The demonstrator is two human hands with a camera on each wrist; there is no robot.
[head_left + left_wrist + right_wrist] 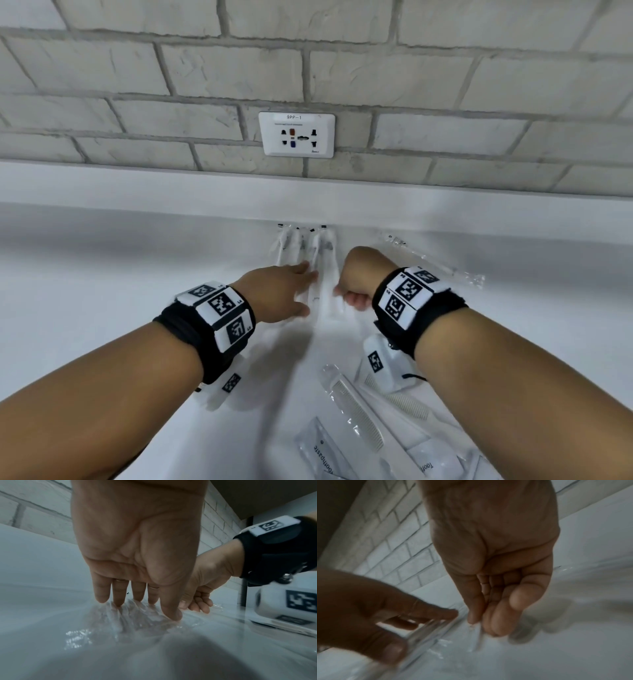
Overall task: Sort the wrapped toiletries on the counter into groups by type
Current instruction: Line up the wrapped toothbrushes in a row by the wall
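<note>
- A wall (428, 68) of pale grey bricks with darker grey joints fills the upper part of the head view.
- A white socket plate (296, 134), labelled 9PP-1, is fixed low on the bricks.
- Below it, a plain white upstand (137, 185) meets a glossy white counter (102, 274).
- The light is soft and even, with faint shadows on the counter.

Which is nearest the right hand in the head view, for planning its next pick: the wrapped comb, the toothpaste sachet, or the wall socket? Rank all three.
1. Wrapped comb, on the counter just behind the right hand, toward the person.
2. Toothpaste sachet, on the counter, closer to the person than the comb.
3. Wall socket, up on the brick wall beyond the hand.
</note>
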